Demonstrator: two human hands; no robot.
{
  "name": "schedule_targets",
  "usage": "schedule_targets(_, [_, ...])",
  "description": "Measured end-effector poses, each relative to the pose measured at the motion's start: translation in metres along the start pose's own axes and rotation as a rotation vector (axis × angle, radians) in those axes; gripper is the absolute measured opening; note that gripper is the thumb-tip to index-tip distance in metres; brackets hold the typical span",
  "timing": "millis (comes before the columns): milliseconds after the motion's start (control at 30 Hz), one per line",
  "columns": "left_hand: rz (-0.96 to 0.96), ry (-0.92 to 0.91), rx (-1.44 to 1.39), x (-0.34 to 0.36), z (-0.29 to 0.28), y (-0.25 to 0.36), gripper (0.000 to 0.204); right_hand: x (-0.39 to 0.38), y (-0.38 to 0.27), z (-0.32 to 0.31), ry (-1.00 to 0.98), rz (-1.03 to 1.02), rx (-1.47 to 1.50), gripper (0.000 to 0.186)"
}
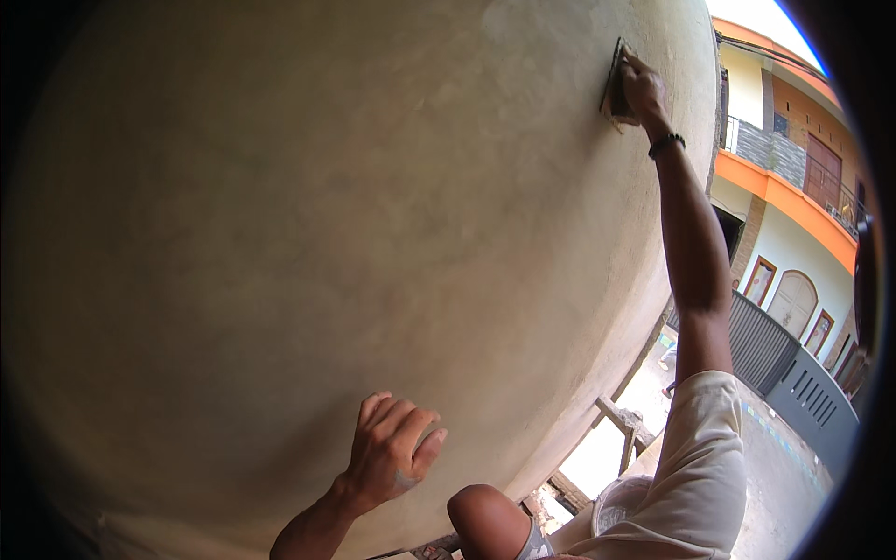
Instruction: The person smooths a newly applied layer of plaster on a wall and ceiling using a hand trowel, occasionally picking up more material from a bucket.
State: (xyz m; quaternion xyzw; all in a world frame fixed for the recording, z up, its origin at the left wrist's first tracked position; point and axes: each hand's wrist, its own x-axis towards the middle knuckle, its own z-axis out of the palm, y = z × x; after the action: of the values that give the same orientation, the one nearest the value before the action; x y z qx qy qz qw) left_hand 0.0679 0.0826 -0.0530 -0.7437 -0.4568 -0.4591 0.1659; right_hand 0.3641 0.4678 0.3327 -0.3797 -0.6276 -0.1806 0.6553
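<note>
A broad grey-beige plastered wall (327, 233) fills most of the view, with faint smears and patches across it. High up near the wall's right edge, my right hand (645, 91) grips a plastering trowel (613, 97), its thin plate seen nearly edge-on against the plaster. A dark bead bracelet circles that wrist. Lower down, my left hand (392, 441) hovers close to the wall with nothing in it. Its fingers are loosely bent, the thumb stands apart, and a grey smear marks the skin. Whether it touches the plaster I cannot tell.
My bent knee (488, 523) shows at the bottom. Beside it are a wooden support (627, 425) and a pale rounded container (621, 499), partly behind my sleeve. Beyond the wall's right edge lie a paved street, a grey metal gate (784, 359) and an orange-trimmed house (793, 196).
</note>
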Motion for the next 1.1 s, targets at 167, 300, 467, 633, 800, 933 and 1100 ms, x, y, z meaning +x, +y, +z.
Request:
schedule_targets(167, [-0.031, -0.062, -0.01, -0.002, -0.009, 0.004, 0.015, -0.244, 0.019, 0.018, -0.045, -0.083, 0.062, 0.047])
schedule_targets(300, [-0.021, -0.13, -0.03, -0.001, 0.001, 0.011, 0.017, -0.271, -0.034, 0.001, -0.084, -0.41, 0.014, 0.038])
schedule_targets(467, [-0.053, -0.241, 0.015, 0.009, -0.001, 0.022, 0.019, -0.139, -0.017, -0.007, -0.001, -0.179, -0.002, 0.039])
schedule_targets(633, [-0.015, -0.278, -0.016, 0.012, -0.012, 0.035, 0.021, -0.219, 0.029, 0.016, -0.015, -0.018, 0.074, 0.046])
schedule_targets(800, [-0.03, -0.318, -0.033, 0.008, -0.015, 0.035, 0.022, -0.237, -0.042, 0.005, 0.04, -0.463, -0.078, 0.038])
schedule_targets(933, [-0.049, -0.349, 0.05, 0.016, -0.008, 0.034, 0.023, -0.168, -0.018, -0.005, -0.007, -0.141, 0.006, 0.039])
schedule_targets(1100, [-0.017, -0.374, -0.018, 0.013, -0.017, 0.048, 0.023, -0.249, 0.004, 0.014, -0.045, 0.105, 0.063, 0.046])
